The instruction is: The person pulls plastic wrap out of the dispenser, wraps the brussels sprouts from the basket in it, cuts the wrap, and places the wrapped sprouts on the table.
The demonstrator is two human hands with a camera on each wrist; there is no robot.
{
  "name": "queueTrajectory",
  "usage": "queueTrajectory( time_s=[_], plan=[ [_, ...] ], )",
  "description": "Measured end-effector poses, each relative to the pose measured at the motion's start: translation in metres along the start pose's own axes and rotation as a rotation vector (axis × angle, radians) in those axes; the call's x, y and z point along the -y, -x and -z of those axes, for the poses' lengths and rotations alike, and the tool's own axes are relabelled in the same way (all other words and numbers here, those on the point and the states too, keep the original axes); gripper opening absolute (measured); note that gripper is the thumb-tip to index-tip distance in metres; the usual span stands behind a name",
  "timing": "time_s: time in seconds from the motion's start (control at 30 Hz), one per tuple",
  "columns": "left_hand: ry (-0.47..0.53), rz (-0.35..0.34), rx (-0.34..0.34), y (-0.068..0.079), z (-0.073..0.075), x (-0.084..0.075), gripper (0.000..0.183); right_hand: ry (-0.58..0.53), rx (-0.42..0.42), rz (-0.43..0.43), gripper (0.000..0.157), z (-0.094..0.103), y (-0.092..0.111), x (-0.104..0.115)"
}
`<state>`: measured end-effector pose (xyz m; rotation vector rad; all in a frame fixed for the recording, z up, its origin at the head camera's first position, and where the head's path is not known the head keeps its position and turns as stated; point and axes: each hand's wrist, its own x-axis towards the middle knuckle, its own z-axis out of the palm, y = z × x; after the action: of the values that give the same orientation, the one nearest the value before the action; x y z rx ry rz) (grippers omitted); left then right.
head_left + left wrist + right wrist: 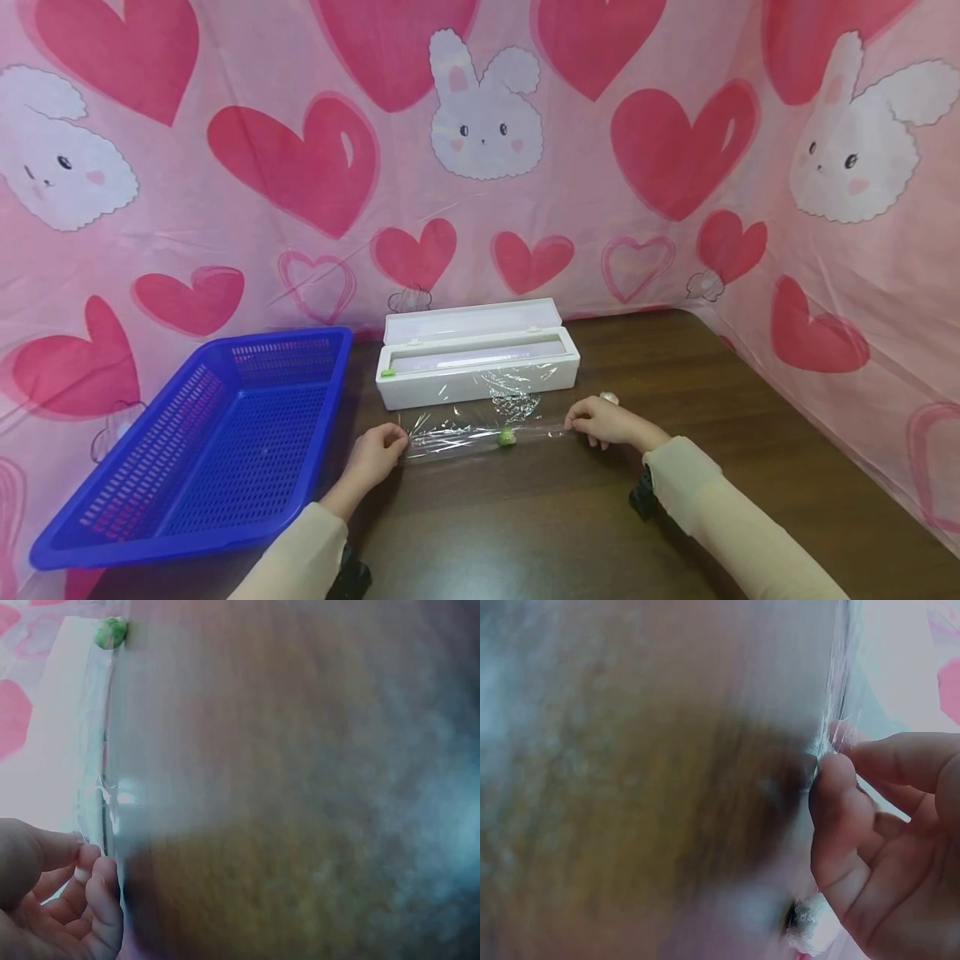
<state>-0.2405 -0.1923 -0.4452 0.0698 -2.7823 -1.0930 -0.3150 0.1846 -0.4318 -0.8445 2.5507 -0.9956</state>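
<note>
A sheet of clear cling film (pixel 457 440) stretches between my two hands, in front of a white cling film dispenser box (pixel 480 379). My left hand (pixel 375 458) pinches the film's left end between thumb and fingertips, also seen in the left wrist view (pixel 64 892). At the right end, the thumb and fingers of my right hand (pixel 611 423) pinch the film. A small green round lump (pixel 507 437) sits at the film's near edge, between the hands; what it is I cannot tell. Film also drapes over the box's front.
The box's lid (pixel 472 321) stands raised at the back, and a green piece (pixel 387 373) sits at its left end. To the left is a blue plastic basket (pixel 318 450). Behind my right hand lies a small whitish crumpled thing (pixel 609 398). A printed cloth (pixel 480 208) hangs behind the brown table (pixel 525 533).
</note>
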Motion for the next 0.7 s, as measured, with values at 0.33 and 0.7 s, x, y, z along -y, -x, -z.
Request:
queueTrajectory(
  time_s=[0.33, 0.7],
  plan=[
    [-0.09, -0.068, -0.014, 0.003, 0.0037, 0.001, 0.009, 0.046, -0.012, -0.001, 0.008, 0.0018, 0.0003, -0.0015],
    [-0.09, -0.077, -0.064, 0.0027, 0.0022, -0.0068, 0.014, -0.02, -0.083, -0.025, 0.005, 0.0065, 0.0005, 0.0033]
  ],
)
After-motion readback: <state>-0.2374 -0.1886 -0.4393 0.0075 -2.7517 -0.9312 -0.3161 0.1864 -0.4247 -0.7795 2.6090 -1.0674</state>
